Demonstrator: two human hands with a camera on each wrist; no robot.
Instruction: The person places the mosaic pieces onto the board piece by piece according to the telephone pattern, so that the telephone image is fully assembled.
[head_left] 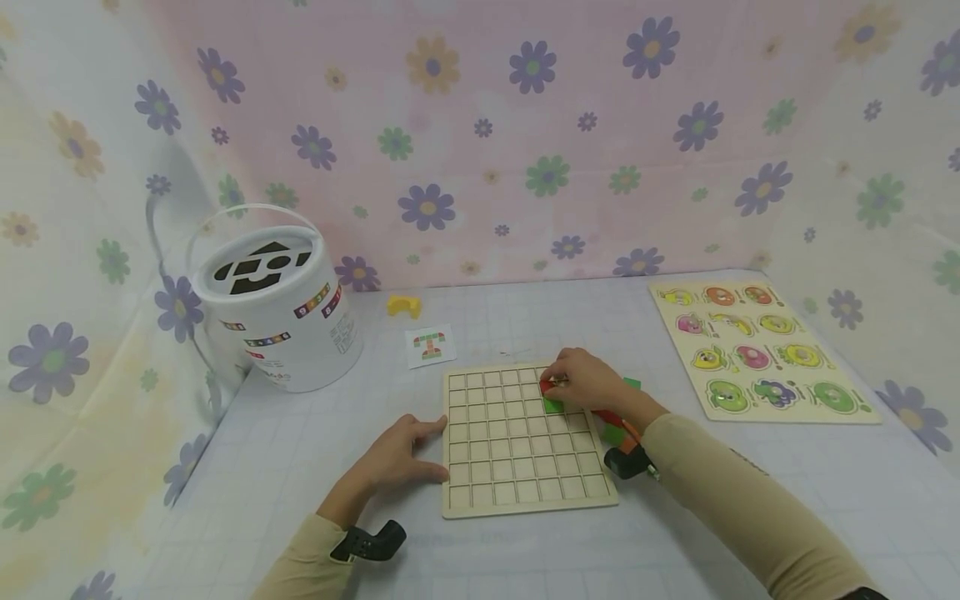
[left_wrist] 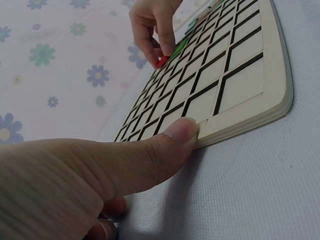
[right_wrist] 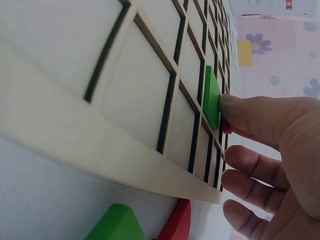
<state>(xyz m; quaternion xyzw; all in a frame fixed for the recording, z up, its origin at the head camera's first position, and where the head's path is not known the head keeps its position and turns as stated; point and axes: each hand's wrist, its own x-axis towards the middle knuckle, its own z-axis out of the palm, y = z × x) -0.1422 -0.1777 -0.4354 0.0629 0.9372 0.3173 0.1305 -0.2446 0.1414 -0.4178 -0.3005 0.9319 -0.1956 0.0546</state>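
A wooden grid board (head_left: 517,450) lies flat with rows of square cells. Near its far right corner, my right hand (head_left: 588,383) pinches a small red tile (right_wrist: 227,127) between thumb and fingers, low over the cells. Right beside that tile, a green tile (right_wrist: 211,97) lies on the grid. My left hand (head_left: 393,454) is at the board's left edge, thumb and forefinger spread apart and touching it. In the left wrist view the thumb (left_wrist: 172,137) presses the board's corner. Loose green (head_left: 615,434) and red pieces lie beside the board's right edge, partly hidden by my right arm.
A small card (head_left: 430,347) with a red and green T-shaped pattern lies beyond the board, near a yellow arch block (head_left: 404,306). A white lidded bucket (head_left: 330,333) stands at left. A fruit puzzle board (head_left: 750,342) lies at right. Flowered cloth hangs behind.
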